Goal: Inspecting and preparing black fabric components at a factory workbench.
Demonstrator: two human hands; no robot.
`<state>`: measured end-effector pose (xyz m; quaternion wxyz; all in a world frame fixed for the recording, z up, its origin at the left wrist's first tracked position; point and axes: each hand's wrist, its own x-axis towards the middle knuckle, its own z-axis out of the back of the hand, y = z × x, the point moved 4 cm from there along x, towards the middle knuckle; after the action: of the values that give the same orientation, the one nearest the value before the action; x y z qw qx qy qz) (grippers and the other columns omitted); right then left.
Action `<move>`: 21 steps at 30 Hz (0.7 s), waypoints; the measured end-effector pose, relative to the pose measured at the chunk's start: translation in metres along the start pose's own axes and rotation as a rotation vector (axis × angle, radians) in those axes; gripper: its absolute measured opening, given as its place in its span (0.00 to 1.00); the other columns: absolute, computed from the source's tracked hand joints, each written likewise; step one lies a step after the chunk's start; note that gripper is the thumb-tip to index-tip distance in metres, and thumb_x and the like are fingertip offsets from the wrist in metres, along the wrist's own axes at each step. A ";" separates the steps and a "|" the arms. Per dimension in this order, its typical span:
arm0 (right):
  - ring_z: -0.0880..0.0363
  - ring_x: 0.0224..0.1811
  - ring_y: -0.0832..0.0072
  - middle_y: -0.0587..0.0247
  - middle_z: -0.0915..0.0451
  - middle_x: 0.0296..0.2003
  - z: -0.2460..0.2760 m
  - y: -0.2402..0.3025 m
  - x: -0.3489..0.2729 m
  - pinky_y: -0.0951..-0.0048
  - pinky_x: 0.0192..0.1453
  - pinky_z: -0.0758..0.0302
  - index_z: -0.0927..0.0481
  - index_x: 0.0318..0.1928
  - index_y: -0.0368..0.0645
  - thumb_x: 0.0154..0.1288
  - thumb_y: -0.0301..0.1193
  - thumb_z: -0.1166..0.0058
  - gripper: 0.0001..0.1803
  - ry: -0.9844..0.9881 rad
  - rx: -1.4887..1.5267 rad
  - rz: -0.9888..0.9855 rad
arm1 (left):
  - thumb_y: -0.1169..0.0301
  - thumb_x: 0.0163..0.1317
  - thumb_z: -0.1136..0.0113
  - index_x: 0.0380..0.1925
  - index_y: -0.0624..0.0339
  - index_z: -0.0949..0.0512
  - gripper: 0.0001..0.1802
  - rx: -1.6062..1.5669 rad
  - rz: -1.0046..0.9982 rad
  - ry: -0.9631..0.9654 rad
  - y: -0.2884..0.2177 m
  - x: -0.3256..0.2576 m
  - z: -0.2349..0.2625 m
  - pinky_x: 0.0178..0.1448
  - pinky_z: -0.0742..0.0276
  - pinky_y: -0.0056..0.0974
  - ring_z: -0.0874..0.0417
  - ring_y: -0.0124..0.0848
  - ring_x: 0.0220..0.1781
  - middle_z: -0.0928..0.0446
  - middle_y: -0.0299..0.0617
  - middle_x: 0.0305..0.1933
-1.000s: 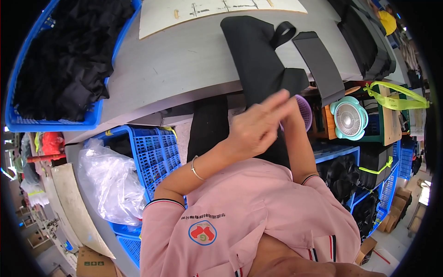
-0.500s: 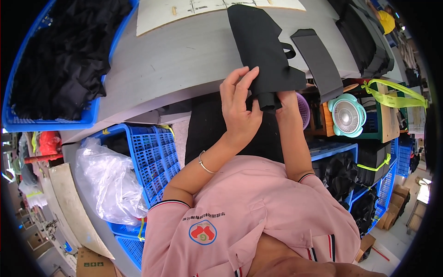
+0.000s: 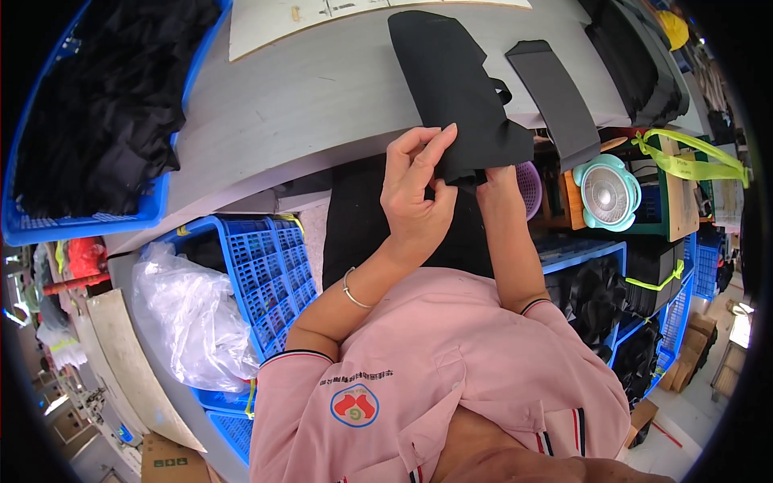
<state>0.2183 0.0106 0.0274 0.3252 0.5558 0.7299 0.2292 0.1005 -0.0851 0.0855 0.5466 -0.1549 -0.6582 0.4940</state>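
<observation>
A black fabric piece (image 3: 451, 88) with a small loop (image 3: 501, 90) on its right side lies over the table's near edge, its near end raised in my hands. My left hand (image 3: 419, 181) pinches the near left edge, with fingertips on top of the cloth. Under the near right corner is my right hand (image 3: 497, 179), gripping from below; the cloth hides most of its fingers. To the right lies a flat dark grey strip (image 3: 555, 101), apart from both hands, its near end jutting past the table edge.
The grey table (image 3: 298, 97) carries a white marked board (image 3: 266, 32), a blue crate (image 3: 153, 211) of black cloth, and stacked black pieces (image 3: 628, 72). Below are a blue basket (image 3: 270, 266) with clear plastic (image 3: 193, 314), a turquoise fan (image 3: 609, 193) and a purple basket (image 3: 529, 189).
The fabric's near end has turned under, so the rolled flap between my hands shows less. Both hands keep their hold and have shifted slightly. The whole view has tilted a little.
</observation>
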 end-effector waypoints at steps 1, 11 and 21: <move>0.16 0.43 0.68 0.57 0.18 0.46 0.001 0.000 0.000 0.67 0.46 0.15 0.24 0.56 0.37 0.71 0.33 0.48 0.17 -0.031 -0.023 0.000 | 0.95 0.42 0.48 0.54 0.57 0.18 0.37 -0.002 -0.011 -0.004 0.000 0.000 0.000 0.36 0.26 0.27 0.23 0.26 0.39 0.27 0.41 0.53; 0.15 0.42 0.68 0.57 0.18 0.46 0.000 -0.007 0.001 0.67 0.44 0.14 0.24 0.56 0.39 0.72 0.33 0.49 0.17 -0.108 -0.045 -0.112 | 0.92 0.48 0.45 0.56 0.55 0.19 0.34 -0.006 0.066 0.005 0.008 -0.012 -0.001 0.36 0.27 0.25 0.24 0.22 0.40 0.29 0.40 0.56; 0.16 0.45 0.68 0.58 0.19 0.48 -0.006 -0.008 0.000 0.68 0.46 0.15 0.25 0.59 0.39 0.73 0.35 0.51 0.19 -0.123 -0.158 -0.131 | 0.90 0.46 0.46 0.62 0.59 0.24 0.37 0.004 0.026 0.057 0.011 -0.014 0.002 0.35 0.29 0.26 0.27 0.22 0.38 0.32 0.43 0.61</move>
<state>0.2089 0.0085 0.0256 0.4265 0.4925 0.7229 0.2300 0.0995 -0.0912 0.0689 0.5591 -0.1762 -0.6393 0.4977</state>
